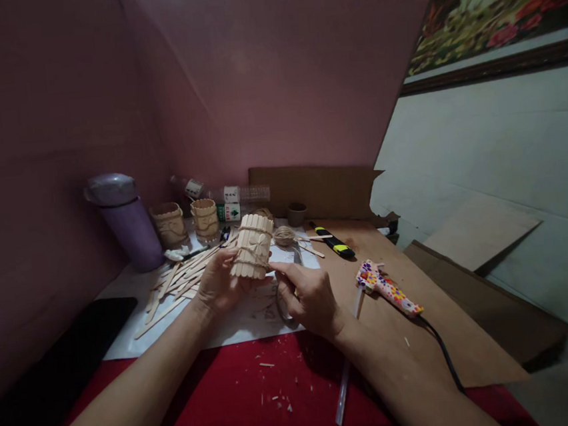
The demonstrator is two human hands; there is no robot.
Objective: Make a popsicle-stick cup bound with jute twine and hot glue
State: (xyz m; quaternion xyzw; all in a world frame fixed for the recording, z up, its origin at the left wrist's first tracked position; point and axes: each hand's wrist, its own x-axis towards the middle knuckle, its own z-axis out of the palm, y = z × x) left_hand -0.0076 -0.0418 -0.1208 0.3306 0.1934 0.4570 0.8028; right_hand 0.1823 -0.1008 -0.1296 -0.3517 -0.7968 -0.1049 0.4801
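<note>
Head view | we had a red-covered table (221, 396) under a pink panel (260, 74) | purple flask (138, 230), twine-wrapped cups (205, 219), loose sticks (177, 283), labelled bottles (231, 195), print unreadable | our left hand (220, 279) curled round a stick-sided cup (251, 246) above white paper (121, 326) | our right hand (315, 297) half closed at its base, hold unclear | cutter (336, 243), glue gun (389, 288) lay on cardboard (366, 235); picture (506, 14) hung beyond

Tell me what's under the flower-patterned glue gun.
Brown cardboard lies under the glue gun and shows around it; whatever the gun's body covers cannot be seen.
</note>
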